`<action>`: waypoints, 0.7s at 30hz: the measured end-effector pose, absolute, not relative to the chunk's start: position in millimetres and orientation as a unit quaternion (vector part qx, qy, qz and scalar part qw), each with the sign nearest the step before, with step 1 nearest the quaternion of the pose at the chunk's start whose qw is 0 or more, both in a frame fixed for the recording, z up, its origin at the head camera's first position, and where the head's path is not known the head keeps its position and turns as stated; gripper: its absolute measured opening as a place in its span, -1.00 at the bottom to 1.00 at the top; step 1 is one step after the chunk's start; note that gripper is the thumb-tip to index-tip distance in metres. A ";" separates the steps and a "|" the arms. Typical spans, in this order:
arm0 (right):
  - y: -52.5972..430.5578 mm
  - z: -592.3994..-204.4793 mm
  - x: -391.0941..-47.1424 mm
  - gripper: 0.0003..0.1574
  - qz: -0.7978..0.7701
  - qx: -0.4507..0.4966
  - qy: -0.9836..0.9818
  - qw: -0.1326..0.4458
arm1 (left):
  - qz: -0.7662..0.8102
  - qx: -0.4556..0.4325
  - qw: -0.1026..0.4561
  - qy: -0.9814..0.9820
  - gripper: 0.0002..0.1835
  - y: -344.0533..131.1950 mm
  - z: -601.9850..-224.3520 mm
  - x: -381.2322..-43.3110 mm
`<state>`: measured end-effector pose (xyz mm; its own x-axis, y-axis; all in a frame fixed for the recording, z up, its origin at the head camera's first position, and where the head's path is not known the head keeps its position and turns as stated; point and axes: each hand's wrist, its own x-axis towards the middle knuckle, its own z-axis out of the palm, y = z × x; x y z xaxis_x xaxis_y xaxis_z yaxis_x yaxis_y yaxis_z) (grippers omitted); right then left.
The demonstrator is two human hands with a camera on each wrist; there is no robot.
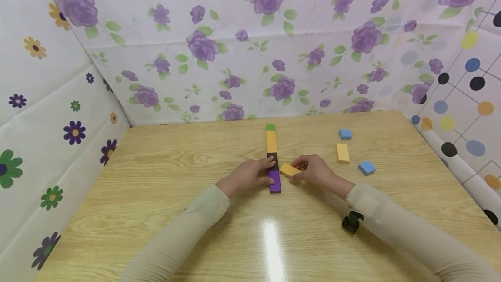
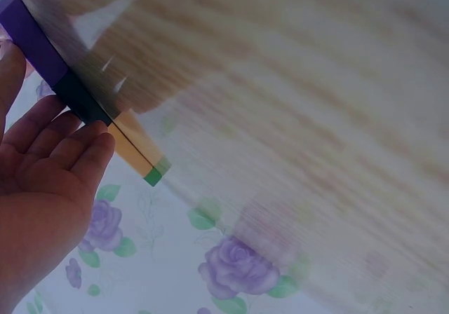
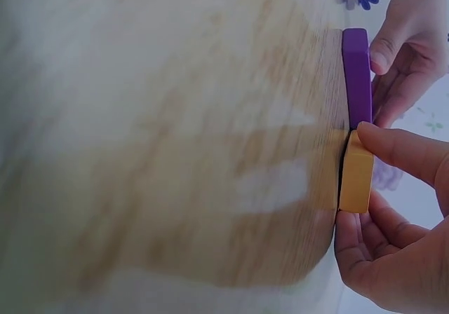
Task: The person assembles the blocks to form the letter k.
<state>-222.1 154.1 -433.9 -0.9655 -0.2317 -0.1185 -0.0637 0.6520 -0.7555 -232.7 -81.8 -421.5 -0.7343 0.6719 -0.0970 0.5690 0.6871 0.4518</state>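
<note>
A straight row of blocks runs front to back on the wooden table. At its far end is a green block (image 1: 270,127), followed by an orange block (image 1: 271,142), a black block (image 1: 275,165) and, nearest me, a purple block (image 1: 275,186). My left hand (image 1: 247,175) rests against the row from the left, its fingers at the black block and its thumb at the purple one. Just right of the row, my right hand (image 1: 318,172) pinches a yellow-orange block (image 3: 356,177) between thumb and fingers. That block lies at an angle in the head view.
Right of my right hand lie a light yellow block (image 1: 342,153) and two blue blocks, one farther back (image 1: 345,134) and one nearer (image 1: 366,168). A black wrist device (image 1: 352,222) hangs under the right sleeve. Flowered cloth (image 1: 242,73) stands behind the table.
</note>
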 end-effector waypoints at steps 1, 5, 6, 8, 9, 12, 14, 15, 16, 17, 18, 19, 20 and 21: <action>154.1 -434.0 -222.0 -0.52 -0.409 -0.082 0.903 0.102 | 0.201 0.340 0.129 0.909 -0.32 -81.7 -421.7 -232.9; 153.3 -434.1 -222.0 -0.51 -0.408 -0.082 0.904 0.103 | 0.203 0.337 0.133 0.910 -0.32 -81.4 -421.9 -233.3; 153.1 -434.4 -222.3 -0.51 -0.408 -0.082 0.903 0.104 | 0.203 0.336 0.133 0.910 -0.32 -81.3 -421.8 -233.2; 152.6 -433.9 -221.9 -0.51 -0.408 -0.082 0.903 0.107 | 0.203 0.335 0.134 0.910 -0.32 -81.3 -421.6 -233.1; 152.3 -433.9 -221.8 -0.51 -0.408 -0.080 0.903 0.108 | 0.202 0.336 0.134 0.910 -0.32 -81.3 -421.5 -233.0; 152.4 -433.3 -221.3 -0.49 -0.407 -0.083 0.903 0.109 | 0.202 0.336 0.133 0.910 -0.32 -81.2 -420.8 -232.6; 152.2 -432.9 -220.8 -0.49 -0.407 -0.083 0.903 0.108 | 0.203 0.337 0.132 0.910 -0.33 -81.2 -420.6 -232.5; 152.1 -432.7 -220.9 -0.49 -0.406 -0.082 0.904 0.108 | 0.202 0.337 0.133 0.910 -0.33 -81.1 -420.5 -232.5; 152.1 -432.2 -220.8 -0.49 -0.405 -0.084 0.904 0.109 | 0.202 0.337 0.133 0.910 -0.33 -81.1 -420.4 -232.4; 152.2 -431.9 -220.6 -0.49 -0.404 -0.084 0.904 0.110 | 0.202 0.337 0.133 0.910 -0.33 -81.1 -420.4 -232.5; 152.1 -431.5 -220.7 -0.49 -0.404 -0.081 0.904 0.111 | 0.203 0.338 0.133 0.909 -0.33 -81.2 -420.3 -232.5; 152.2 -431.1 -220.8 -0.49 -0.405 -0.079 0.904 0.110 | 0.203 0.338 0.133 0.909 -0.33 -81.3 -420.3 -232.5; 152.7 -430.7 -220.9 -0.50 -0.406 -0.077 0.904 0.111 | 0.203 0.339 0.132 0.909 -0.33 -81.3 -420.2 -232.5; 153.2 -430.4 -221.0 -0.51 -0.409 -0.076 0.903 0.110 | 0.203 0.339 0.132 0.909 -0.33 -81.3 -420.1 -232.4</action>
<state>-221.0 153.2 -430.4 -0.9640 -0.2281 -0.1369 -0.0475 0.6539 -0.7551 -232.4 -81.3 -420.1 -0.7352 0.6699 -0.1033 0.5625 0.6880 0.4584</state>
